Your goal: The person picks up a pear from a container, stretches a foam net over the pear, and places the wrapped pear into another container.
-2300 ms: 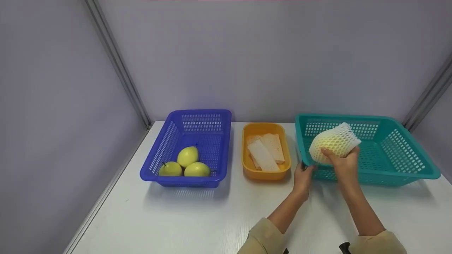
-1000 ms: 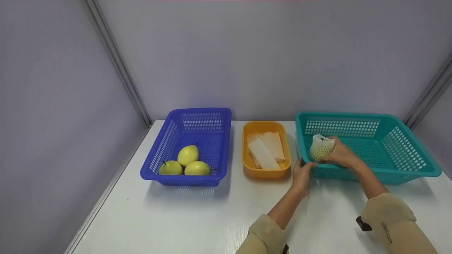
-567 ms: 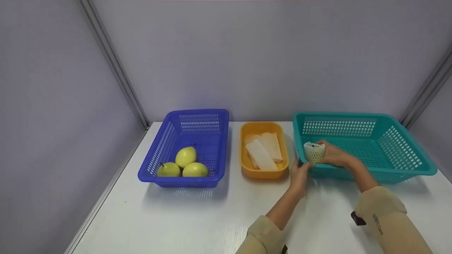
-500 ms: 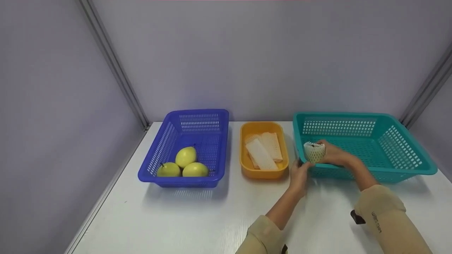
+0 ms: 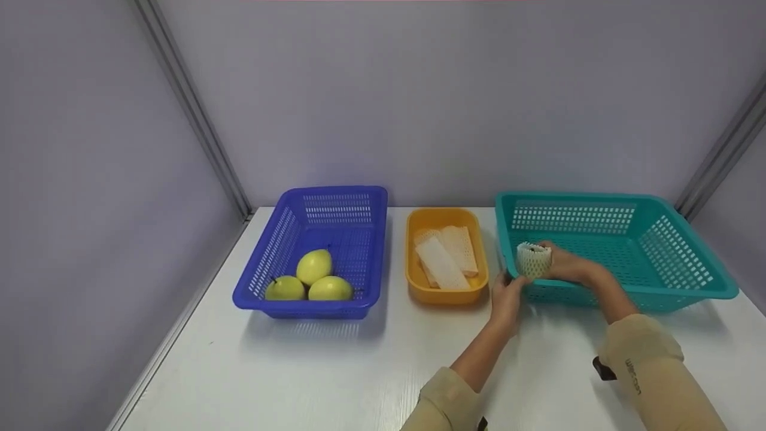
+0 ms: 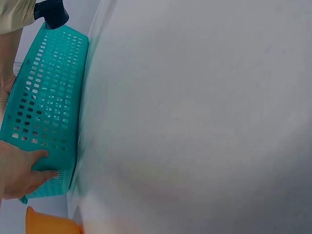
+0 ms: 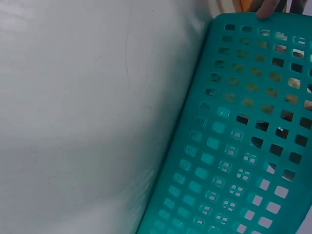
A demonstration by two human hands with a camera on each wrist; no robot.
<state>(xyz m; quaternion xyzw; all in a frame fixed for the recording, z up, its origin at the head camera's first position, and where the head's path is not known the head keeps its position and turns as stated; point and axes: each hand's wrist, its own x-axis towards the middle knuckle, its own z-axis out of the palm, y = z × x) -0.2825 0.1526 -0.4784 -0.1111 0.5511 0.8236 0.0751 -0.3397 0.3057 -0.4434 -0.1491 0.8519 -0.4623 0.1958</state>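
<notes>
In the head view my right hand (image 5: 565, 263) holds a pear in a white foam net (image 5: 534, 261), low inside the near left corner of the teal basket (image 5: 634, 292). The net's open end points up, and its lower part is hidden behind the basket's rim. My left hand (image 5: 507, 299) grips that same corner from outside; the left wrist view shows its thumb on the front wall and a finger (image 6: 46, 174) round on the end wall. Through the holes in the right wrist view, the basket wall (image 7: 229, 126) partly reveals the pear.
A blue basket (image 5: 383, 251) with several yellow-green pears (image 5: 331, 288) stands at the left. Between the baskets sits an orange tub (image 5: 450, 296) with flat foam nets (image 5: 444, 263). Walls rise behind and at both sides of the white table (image 5: 311, 371).
The netted pear has gone from above the teal basket down into its near left corner, net opening turned upward. Over the last half second both hands have barely moved.
</notes>
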